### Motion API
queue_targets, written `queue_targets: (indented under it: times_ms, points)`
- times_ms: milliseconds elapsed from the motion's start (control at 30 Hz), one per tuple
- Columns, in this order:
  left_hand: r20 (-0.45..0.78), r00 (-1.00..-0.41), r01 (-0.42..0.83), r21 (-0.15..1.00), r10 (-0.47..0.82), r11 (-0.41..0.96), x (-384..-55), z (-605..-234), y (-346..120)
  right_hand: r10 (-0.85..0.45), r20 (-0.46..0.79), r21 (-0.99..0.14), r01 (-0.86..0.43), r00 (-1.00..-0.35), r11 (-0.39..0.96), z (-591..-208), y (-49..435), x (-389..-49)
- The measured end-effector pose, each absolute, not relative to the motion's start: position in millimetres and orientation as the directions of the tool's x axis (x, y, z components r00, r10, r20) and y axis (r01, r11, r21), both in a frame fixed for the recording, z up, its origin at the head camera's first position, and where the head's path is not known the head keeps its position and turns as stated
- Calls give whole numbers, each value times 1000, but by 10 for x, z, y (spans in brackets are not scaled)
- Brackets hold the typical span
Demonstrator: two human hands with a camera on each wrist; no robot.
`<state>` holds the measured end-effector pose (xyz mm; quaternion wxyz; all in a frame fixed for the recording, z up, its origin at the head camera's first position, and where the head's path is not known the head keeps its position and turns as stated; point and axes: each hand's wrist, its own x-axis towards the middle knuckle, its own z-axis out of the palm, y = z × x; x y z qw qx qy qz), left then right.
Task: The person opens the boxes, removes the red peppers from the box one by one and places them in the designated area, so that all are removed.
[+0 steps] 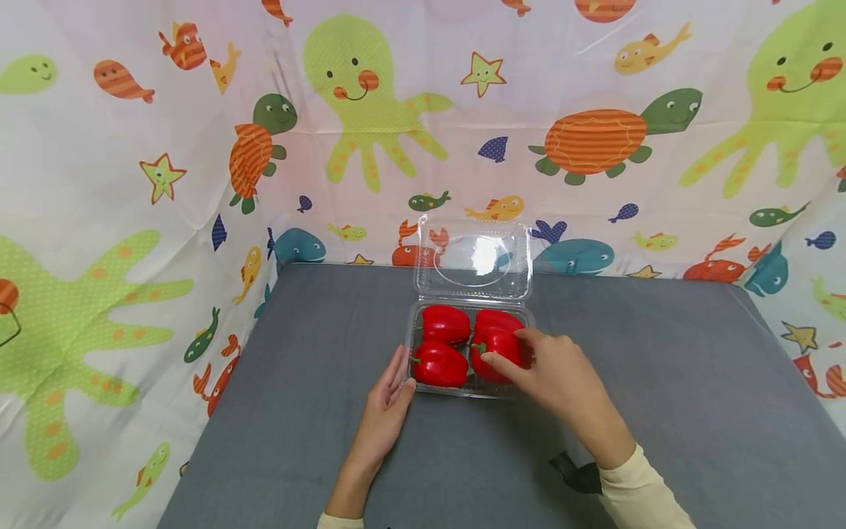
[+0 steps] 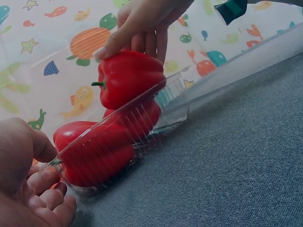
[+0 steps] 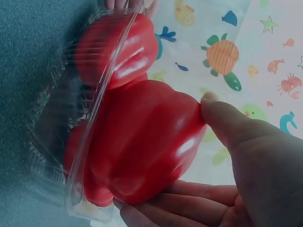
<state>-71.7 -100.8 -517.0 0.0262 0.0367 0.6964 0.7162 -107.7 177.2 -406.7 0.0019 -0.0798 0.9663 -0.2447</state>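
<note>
A clear plastic clamshell container (image 1: 439,391) stands on the table with its lid (image 1: 472,261) raised at the back. My left hand (image 1: 388,400) grips its left front edge, thumb over the rim and fingers along the outside. With my right hand (image 1: 562,371) I hold a red bell pepper (image 2: 130,78) between thumb and fingers, above the rim at the front right. Two red bell peppers lie in the left half, one at the back (image 1: 446,325) and one in front (image 1: 440,364). Another pepper (image 1: 497,320) sits at the back right, partly hidden behind the held one.
A dark grey cloth (image 1: 317,353) covers the table. Behind it and at the sides hangs a white curtain (image 1: 423,66) printed with sea animals, close behind the lid. A black strap-like piece (image 1: 576,472) shows beside my right sleeve (image 1: 641,488).
</note>
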Motion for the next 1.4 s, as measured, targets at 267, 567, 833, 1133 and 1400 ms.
queue_targets:
  times_ms: [267, 567, 833, 1133, 1400]
  points:
    - [15, -996, 12, 999, 93, -34, -718, -5175, -1011, -132, 60, -500, -144, -989, 854, -4016, 1858, -1102]
    - [10, -996, 7, 1000, 91, -26, -716, -5170, -1012, -115, 105, -491, -152, -988, 858, -3957, 1982, -1132]
    - [15, -995, 12, 999, 95, -35, -719, -5162, -1017, -109, 126, -477, -157, -986, 865, -3924, 2061, -1158]
    - [11, -995, 9, 1000, 96, -28, -711, -5171, -1023, -103, 131, -475, -153, -986, 866, -3946, 2167, -1185]
    - [17, -995, 13, 999, 103, -33, -716, -5164, -1029, -71, 119, -474, -120, -990, 872, -3926, 2237, -1221]
